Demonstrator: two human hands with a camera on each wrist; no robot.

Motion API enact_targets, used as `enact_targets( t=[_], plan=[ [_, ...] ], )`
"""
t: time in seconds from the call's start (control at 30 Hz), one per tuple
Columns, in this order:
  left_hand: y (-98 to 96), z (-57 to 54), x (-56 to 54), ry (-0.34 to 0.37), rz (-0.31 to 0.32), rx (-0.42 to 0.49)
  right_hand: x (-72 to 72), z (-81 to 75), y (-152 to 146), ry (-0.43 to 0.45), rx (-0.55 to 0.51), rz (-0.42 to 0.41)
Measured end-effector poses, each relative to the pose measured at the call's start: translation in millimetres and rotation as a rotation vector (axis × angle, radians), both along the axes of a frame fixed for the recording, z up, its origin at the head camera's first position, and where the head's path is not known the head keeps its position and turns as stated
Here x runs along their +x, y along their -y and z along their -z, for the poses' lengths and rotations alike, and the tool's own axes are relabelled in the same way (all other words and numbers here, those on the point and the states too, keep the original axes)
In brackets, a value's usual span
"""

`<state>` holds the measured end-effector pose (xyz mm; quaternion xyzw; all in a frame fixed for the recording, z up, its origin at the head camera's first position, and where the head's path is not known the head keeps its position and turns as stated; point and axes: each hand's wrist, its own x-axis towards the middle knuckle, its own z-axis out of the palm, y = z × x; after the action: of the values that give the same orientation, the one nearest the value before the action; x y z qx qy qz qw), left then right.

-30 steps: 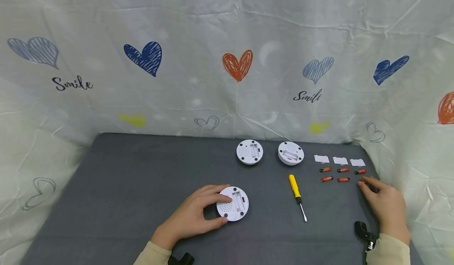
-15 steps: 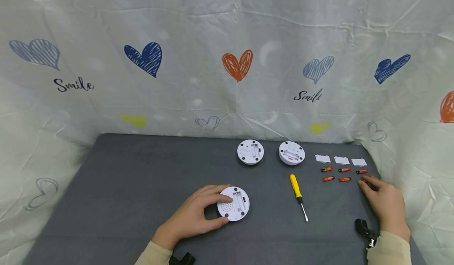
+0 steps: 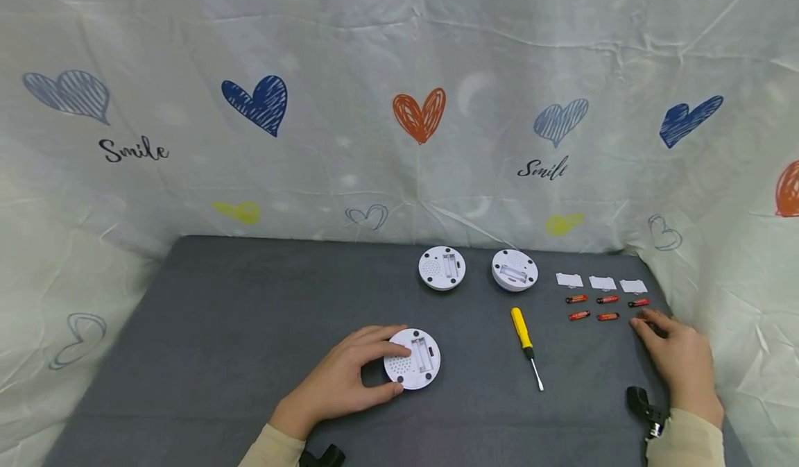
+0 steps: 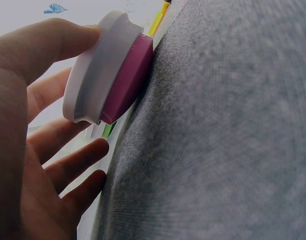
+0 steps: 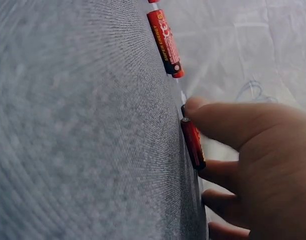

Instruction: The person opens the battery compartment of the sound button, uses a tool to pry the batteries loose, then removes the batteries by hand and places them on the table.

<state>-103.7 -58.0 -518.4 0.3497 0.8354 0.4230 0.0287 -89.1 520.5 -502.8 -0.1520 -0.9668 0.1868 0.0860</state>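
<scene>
My left hand (image 3: 340, 377) holds a round white device (image 3: 421, 371) low over the grey cloth, thumb on the near rim and index finger over its top. The open battery slot, speaker holes and dark feet face up. In the left wrist view its lower part is magenta (image 4: 130, 80); the other fingers are spread below. At the right, my right hand (image 3: 680, 359) pinches a red and black battery (image 5: 193, 145) between thumb and index finger, by its ends, right at the cloth. The hand mostly hides this battery in the head view.
Two similar white devices (image 3: 442, 268) (image 3: 514, 270) stand at the back. A yellow-handled screwdriver (image 3: 520, 327) lies between the hands. Several red batteries (image 3: 607, 300) lie beside the right hand, with three white covers (image 3: 603, 284) behind them. A patterned curtain (image 3: 312, 175) hangs behind the table.
The whole head view has shifted slightly to the right. Both hands keep their places on the device and the battery.
</scene>
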Motion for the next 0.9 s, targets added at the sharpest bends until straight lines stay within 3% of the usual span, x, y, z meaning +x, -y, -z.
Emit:
enact_targets(
  t=[0.13, 0.3, 0.43, 0.6, 0.77, 0.9],
  plan=[
    [0.2, 0.0, 0.6, 0.012, -0.003, -0.002, 2.9, -4.0, 5.7, -0.04, -0.047, 0.068],
    [-0.1, -0.1, 0.6, 0.014, -0.005, -0.005, 3.9, -14.1, 23.5, -0.194, -0.049, 0.069],
    [0.6, -1.0, 0.4, 0.014, -0.007, -0.01, 4.5, -20.5, 47.6, -0.417, -0.053, -0.056],
    [0.0, -2.2, -0.1, 0.012, -0.003, -0.007, 1.3, -27.6, 77.7, -0.654, -0.14, -0.258],
    [-0.9, -2.3, -0.2, 0.0, 0.0, -0.008, -7.9, -41.9, 108.9, -0.763, -0.248, -0.396],
    [-1.4, -2.5, -0.1, -0.004, -0.003, -0.009, -15.0, -53.3, 137.8, -0.786, -0.299, -0.504]
  ],
)
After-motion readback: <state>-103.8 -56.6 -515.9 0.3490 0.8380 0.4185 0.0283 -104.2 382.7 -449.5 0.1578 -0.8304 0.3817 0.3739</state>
